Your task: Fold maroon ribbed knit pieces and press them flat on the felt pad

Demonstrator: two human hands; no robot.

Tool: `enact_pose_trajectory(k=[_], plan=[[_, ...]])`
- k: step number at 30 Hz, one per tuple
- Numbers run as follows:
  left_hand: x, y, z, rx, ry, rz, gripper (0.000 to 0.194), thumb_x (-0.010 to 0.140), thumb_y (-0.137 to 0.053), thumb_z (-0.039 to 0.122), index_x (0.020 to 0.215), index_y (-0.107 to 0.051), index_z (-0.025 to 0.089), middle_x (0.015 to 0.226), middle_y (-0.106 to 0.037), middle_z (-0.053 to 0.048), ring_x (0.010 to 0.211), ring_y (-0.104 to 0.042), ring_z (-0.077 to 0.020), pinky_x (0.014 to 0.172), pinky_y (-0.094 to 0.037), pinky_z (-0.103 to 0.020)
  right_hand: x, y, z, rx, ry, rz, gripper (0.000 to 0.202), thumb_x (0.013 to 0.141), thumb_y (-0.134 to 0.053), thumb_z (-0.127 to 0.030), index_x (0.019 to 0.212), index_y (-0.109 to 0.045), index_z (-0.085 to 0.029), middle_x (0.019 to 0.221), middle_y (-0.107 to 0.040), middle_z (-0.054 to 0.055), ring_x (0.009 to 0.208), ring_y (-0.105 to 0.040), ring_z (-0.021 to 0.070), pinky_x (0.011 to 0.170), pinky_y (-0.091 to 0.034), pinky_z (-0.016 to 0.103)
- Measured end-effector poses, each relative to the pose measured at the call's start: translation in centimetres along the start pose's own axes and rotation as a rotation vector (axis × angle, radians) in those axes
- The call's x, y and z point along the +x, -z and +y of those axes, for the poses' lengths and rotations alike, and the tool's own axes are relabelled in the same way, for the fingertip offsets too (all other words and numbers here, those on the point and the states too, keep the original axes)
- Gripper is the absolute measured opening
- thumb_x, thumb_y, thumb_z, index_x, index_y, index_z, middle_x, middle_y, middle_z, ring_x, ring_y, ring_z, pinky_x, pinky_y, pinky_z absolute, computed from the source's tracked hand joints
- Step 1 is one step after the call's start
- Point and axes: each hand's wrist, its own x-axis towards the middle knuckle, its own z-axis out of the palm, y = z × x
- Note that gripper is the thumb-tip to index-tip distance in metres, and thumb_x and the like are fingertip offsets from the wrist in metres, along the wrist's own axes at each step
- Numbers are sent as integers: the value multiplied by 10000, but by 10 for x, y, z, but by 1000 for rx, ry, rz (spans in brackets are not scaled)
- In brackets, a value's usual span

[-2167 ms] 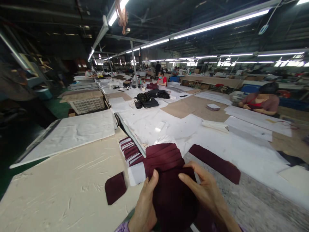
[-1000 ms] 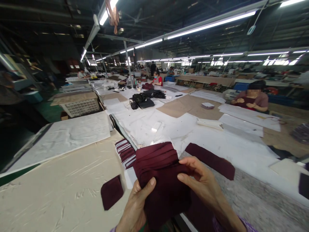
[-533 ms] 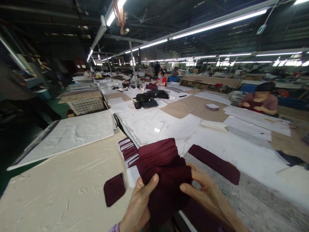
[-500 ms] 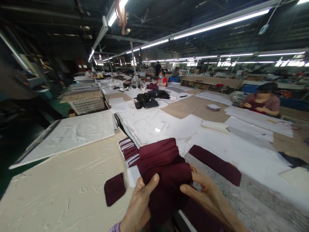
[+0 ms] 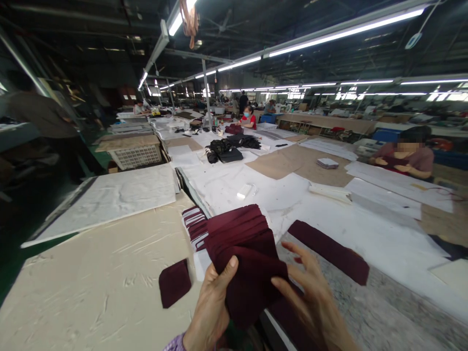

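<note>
A bundle of maroon fabric pieces (image 5: 252,248), its layers fanned at the top, is gripped along its left edge by my left hand (image 5: 214,297), thumb on top. My right hand (image 5: 309,287) is at the bundle's right edge, its thumb and a finger touching the cloth while the other fingers spread apart. Just left of the bundle lie striped maroon and white pieces (image 5: 195,226) and a white sheet (image 5: 202,263). One small maroon piece (image 5: 174,283) rests on the cream cloth (image 5: 98,263). To the right a long maroon strip (image 5: 329,251) lies on the table.
Black garments (image 5: 228,147) and a small white box (image 5: 245,191) are farther back on the white table (image 5: 278,195). A plastic crate (image 5: 136,156) stands at the left. Another person (image 5: 413,153) holds maroon cloth across the table at the right.
The right fingers have loosened and spread at the bundle's edge. Its upper right layer has dropped and slid left. The view has shifted slightly.
</note>
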Motion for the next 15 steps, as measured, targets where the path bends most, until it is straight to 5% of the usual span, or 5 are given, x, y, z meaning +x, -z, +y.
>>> enact_pose_trajectory(k=[3, 6, 10, 15], plan=[[-1, -4, -5, 3, -15, 44, 272, 671, -761, 287, 886, -640, 174, 882, -733, -26, 849, -683, -188, 830, -534, -303, -2, 1, -9, 49, 52, 149, 95, 828, -603, -181, 888, -656, -233, 1132, -581, 102, 1022, -583, 256, 847, -519, 408], [-3, -6, -9, -24, 48, 45, 238, 688, -751, 286, 870, -620, 205, 823, -730, 1, 835, -685, -174, 859, -519, -317, -1, 1, -13, 241, -102, 2, 104, 876, -532, -236, 913, -629, -239, 925, -674, 62, 815, -659, 202, 689, -565, 298], [-7, -5, -12, -37, 83, 16, 169, 699, -741, 260, 803, -616, 213, 777, -725, 19, 790, -683, -158, 868, -504, -318, 5, -1, -9, 349, -359, -115, 210, 837, -565, -421, 932, -650, -254, 809, -727, 23, 699, -675, 226, 607, -578, 314], [-9, -2, -16, 6, 41, -162, 190, 729, -708, 231, 912, -665, 203, 890, -734, -34, 828, -672, -178, 849, -497, -317, 7, -2, -12, 368, -399, -216, 283, 862, -494, -474, 770, -636, -247, 719, -688, 17, 650, -641, 230, 567, -560, 325]])
